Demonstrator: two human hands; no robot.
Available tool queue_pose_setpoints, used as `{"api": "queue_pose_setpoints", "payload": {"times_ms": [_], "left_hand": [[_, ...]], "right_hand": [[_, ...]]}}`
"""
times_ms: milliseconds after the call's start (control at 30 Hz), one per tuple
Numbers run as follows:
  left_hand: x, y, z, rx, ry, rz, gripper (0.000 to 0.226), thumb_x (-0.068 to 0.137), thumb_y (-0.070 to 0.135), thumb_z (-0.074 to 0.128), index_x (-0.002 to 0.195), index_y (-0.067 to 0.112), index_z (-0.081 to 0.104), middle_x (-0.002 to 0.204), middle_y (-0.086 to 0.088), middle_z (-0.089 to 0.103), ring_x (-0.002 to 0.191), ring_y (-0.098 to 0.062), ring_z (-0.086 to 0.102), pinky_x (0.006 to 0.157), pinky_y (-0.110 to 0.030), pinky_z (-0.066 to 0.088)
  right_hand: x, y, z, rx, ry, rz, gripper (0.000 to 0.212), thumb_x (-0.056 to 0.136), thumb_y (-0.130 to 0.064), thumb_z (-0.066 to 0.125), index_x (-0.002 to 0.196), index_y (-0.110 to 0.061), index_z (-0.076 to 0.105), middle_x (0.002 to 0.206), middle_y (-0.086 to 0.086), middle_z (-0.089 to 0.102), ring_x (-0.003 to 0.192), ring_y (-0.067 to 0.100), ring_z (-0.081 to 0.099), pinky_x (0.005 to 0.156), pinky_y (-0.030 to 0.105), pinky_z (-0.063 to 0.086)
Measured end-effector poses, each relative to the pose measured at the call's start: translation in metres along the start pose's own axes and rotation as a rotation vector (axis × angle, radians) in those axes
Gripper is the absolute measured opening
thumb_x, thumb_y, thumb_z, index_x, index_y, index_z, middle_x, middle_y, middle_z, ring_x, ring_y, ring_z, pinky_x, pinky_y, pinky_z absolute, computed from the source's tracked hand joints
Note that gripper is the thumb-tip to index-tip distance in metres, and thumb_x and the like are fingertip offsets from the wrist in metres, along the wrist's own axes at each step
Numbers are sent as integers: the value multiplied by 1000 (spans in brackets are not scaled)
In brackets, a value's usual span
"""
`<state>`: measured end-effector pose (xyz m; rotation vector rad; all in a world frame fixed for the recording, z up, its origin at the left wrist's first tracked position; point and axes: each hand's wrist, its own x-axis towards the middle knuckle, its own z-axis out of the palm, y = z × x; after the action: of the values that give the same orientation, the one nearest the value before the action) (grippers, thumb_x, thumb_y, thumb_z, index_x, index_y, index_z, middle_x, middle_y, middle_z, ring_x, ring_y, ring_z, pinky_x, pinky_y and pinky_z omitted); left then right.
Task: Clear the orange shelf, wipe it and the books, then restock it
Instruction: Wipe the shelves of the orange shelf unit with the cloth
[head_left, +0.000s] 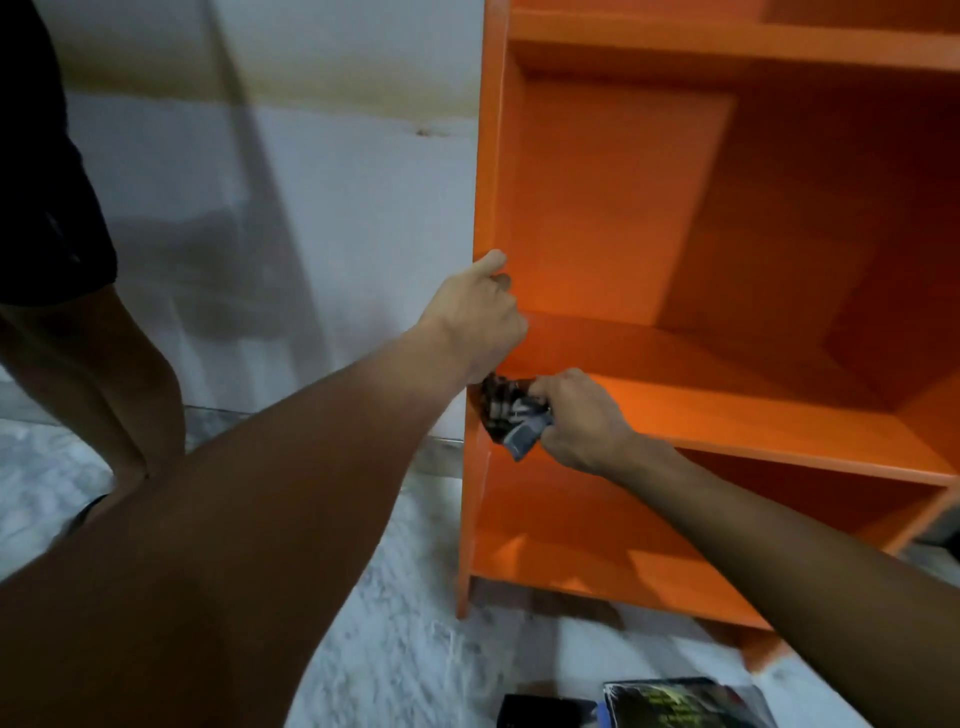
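One shelf (727, 415), orange, upright against the wall (337, 208), which is pale and stained, to its left. One floor (415, 649), pale and mottled. One bare leg (104, 389) under dark shorts (47, 182), far left, well apart from the shelf. Two dark books (680, 701), flat on the floor in front of the shelf, cut off by the lower edge of my view. My left hand (478, 312) clasps the front edge of the shelf's left side panel (488, 156), fingers curled inside. My right hand (576, 421) is clenched round one cloth (511, 415), dark, patterned, bunched, touching the middle board's left front corner.
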<state>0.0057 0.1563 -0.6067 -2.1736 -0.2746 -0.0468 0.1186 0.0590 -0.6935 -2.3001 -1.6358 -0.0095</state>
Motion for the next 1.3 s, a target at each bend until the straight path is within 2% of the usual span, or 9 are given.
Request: {"api": "queue_pose_setpoints", "payload": {"times_ms": [100, 167, 367, 500, 700, 900, 967, 1067, 1300], "left_hand": [[-2, 0, -3, 8, -17, 5, 39, 92, 20, 52, 62, 16, 26, 95, 4, 66, 104, -19, 54, 109, -39, 22], [-4, 1, -4, 14, -15, 2, 39, 93, 21, 52, 63, 16, 29, 96, 3, 67, 104, -19, 55, 109, -39, 22], [-4, 1, -2, -1, -15, -14, 32, 91, 18, 51, 64, 19, 35, 100, 1, 68, 107, -20, 54, 110, -37, 20], [-4, 2, -2, -12, -53, -35, 32, 92, 21, 53, 65, 19, 37, 100, 1, 69, 108, -20, 54, 109, -38, 20], [-10, 6, -4, 22, -86, -43, 21, 94, 38, 57, 100, 19, 66, 106, 1, 69, 113, -21, 53, 110, -39, 20], [-7, 9, 1, 35, -93, -62, 14, 94, 30, 54, 94, 22, 66, 103, 4, 69, 112, -19, 53, 109, -40, 21], [-6, 9, 0, 37, -106, -64, 16, 94, 29, 53, 96, 22, 67, 106, 3, 69, 114, -20, 52, 110, -41, 20], [-5, 10, -1, 59, -130, -67, 18, 93, 36, 57, 97, 21, 67, 106, 3, 67, 112, -20, 52, 108, -42, 21], [5, 38, -9, -123, -239, -145, 13, 93, 32, 56, 99, 27, 66, 103, 4, 69, 107, -18, 58, 105, -40, 25]], "right_hand": [[-28, -9, -9, 26, -92, -159, 29, 79, 2, 54, 88, -24, 60, 98, 5, 68, 96, 32, 55, 69, 34, 36], [-37, -9, -11, 53, -137, -146, 43, 83, 2, 56, 117, -21, 66, 116, 5, 68, 106, 30, 59, 79, 39, 47], [-10, 1, -23, 220, 393, 75, 22, 74, -5, 64, 94, -15, 67, 86, 9, 70, 82, 31, 62, 60, 39, 46], [0, -12, 12, -123, 139, 43, 27, 78, -21, 57, 103, -18, 67, 105, 6, 66, 99, 33, 59, 72, 40, 50], [-58, 11, 18, -273, 87, -466, 40, 55, -14, 75, 95, -15, 73, 106, 9, 68, 102, 42, 60, 81, 50, 53], [-48, 0, -2, -198, 343, -424, 46, 57, -2, 76, 102, -9, 70, 111, 19, 64, 104, 37, 50, 89, 48, 45], [-32, -6, 3, -319, 208, -489, 35, 64, -13, 69, 99, -11, 71, 111, 25, 61, 113, 42, 48, 99, 54, 39], [-25, -13, 19, -517, -72, -393, 36, 93, -17, 53, 127, -19, 61, 152, 19, 33, 140, 49, 22, 105, 68, 25], [-48, 20, 2, -559, -57, -277, 38, 99, -13, 49, 137, -17, 51, 158, 12, 20, 144, 40, 14, 107, 64, 24]]}}
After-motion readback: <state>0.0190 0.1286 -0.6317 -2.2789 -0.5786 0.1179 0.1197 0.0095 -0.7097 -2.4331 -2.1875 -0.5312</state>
